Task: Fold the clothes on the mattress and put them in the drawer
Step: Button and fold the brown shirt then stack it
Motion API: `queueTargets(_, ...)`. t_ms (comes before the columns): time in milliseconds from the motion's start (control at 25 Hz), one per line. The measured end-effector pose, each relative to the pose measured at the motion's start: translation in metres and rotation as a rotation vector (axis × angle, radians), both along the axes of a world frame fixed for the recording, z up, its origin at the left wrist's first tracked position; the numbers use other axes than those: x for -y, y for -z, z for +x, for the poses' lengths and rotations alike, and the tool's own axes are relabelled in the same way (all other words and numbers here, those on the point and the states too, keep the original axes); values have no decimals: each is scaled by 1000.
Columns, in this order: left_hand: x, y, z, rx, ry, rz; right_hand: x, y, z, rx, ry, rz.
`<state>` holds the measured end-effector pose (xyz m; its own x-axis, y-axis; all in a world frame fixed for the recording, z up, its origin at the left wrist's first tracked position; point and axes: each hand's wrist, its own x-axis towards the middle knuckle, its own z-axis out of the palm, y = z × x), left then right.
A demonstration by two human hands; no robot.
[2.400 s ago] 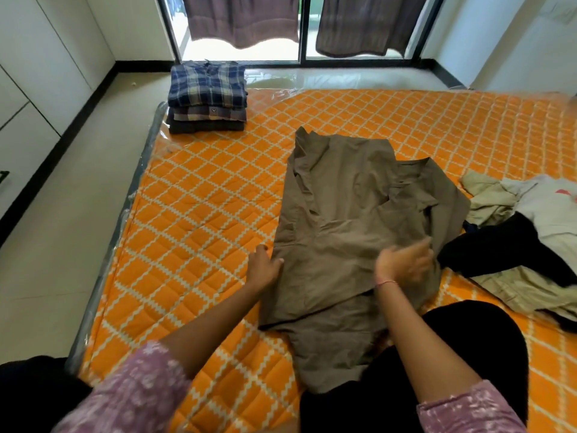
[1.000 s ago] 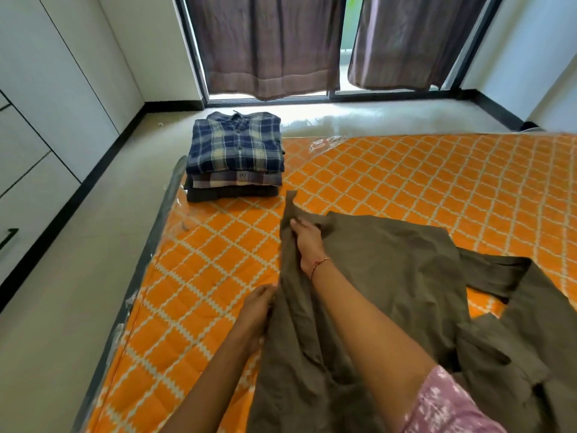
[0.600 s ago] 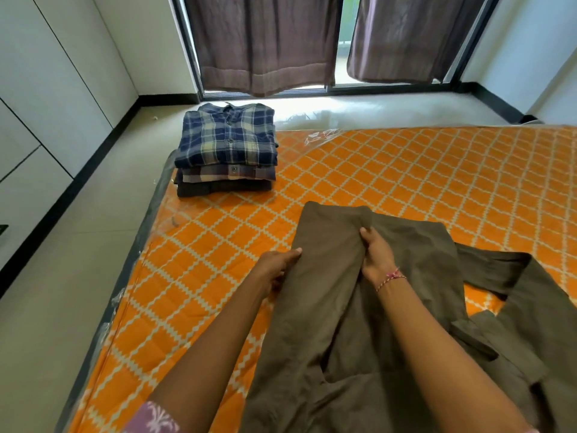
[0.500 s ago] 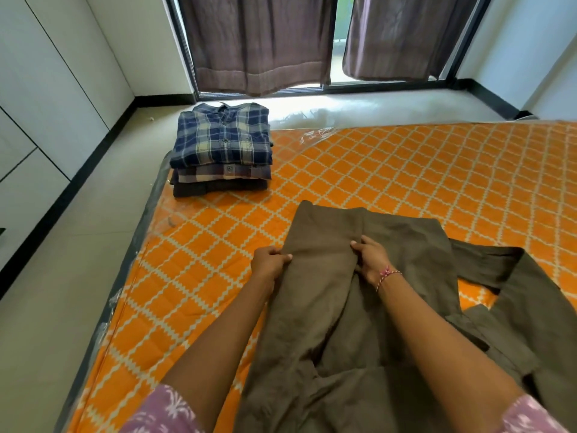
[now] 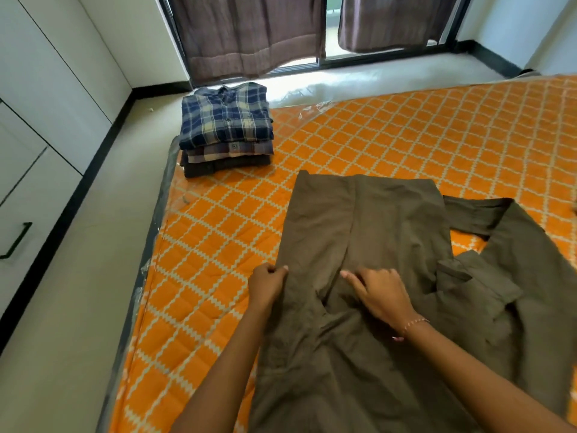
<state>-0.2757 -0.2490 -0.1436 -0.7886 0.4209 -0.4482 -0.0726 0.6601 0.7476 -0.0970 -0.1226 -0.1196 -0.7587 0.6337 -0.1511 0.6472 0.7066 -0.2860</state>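
Both hands have slid back toward the person along the olive garment [image 5: 368, 232] on the mattress [image 5: 406, 135]. The left hand [image 5: 268, 284] fingers pinch its folded left edge; the right hand [image 5: 379, 295] presses flat, fingers released. One side panel now lies folded inward; its sleeve sprawls right. Farther off sits the folded stack [image 5: 226, 129].

This is a bedroom in a home. An orange quilted mattress [image 5: 406, 145] lies directly on the pale floor [image 5: 78, 307], partly wrapped in clear plastic. At the far side brown curtains [image 5: 249, 32] hang over a dark-framed sliding glass door [image 5: 324, 54]. Along the left wall stand white built-in cupboards with a drawer [image 5: 22, 232] bearing a dark handle. A stack of folded shirts [image 5: 226, 129] rests on the mattress's far left corner.
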Motion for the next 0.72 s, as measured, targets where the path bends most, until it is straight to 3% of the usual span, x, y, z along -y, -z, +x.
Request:
queueTargets(120, 36, -5, 31, -54, 34, -92, 8, 0, 34, 187, -217, -30)
queueTargets(200, 60, -10, 52, -173, 50, -176, 9, -4, 49, 164, -229, -45)
queueTargets(320, 82, -12, 76, -288, 19, -148, 12, -21, 77, 26, -50, -171)
queueTargets(400, 81, -20, 88, -330, -41, -146, 20, -28, 90, 149, 51, -112)
queueTargets(440, 80, -25, 95, -320, -73, -160, 26, -29, 93, 228, 82, 12)
queueTargets(480, 84, -27, 104, -289, -90, -173, 32, -25, 95, 211, 96, 162)
queueTargets(560, 100, -27, 122, -217, -74, -206, 51, -18, 89, -31, 58, 398)
queueTargets(640, 129, -24, 142, -239, 2, -293, 90, -13, 85, -140, -74, 288)
queueTargets(720, 154, -16, 154, -309, 89, -376, 129, 15, 91, -55, -210, 174)
